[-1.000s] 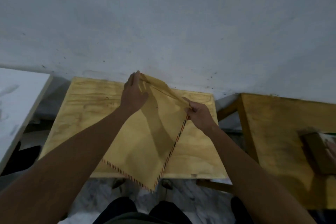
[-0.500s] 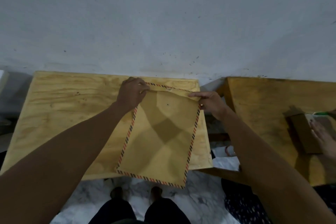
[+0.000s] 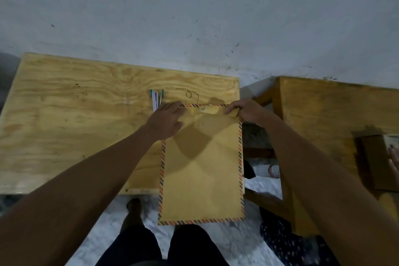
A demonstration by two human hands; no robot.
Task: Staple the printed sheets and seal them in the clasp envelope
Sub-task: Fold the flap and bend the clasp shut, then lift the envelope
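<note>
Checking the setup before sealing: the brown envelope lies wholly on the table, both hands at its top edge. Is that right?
Not wholly. The head view shows the envelope overhanging the table's near edge. The left hand and right hand are at its top edge.

No readable text, label, brand or number anywhere. Only a striped border on the envelope (image 3: 201, 170), no lettering. Markings on the small white-and-green item (image 3: 156, 99) on the bench (image 3: 71, 119) too small to read.

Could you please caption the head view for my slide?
Both hands, left and right, fold the envelope flap on the wooden table.
</note>
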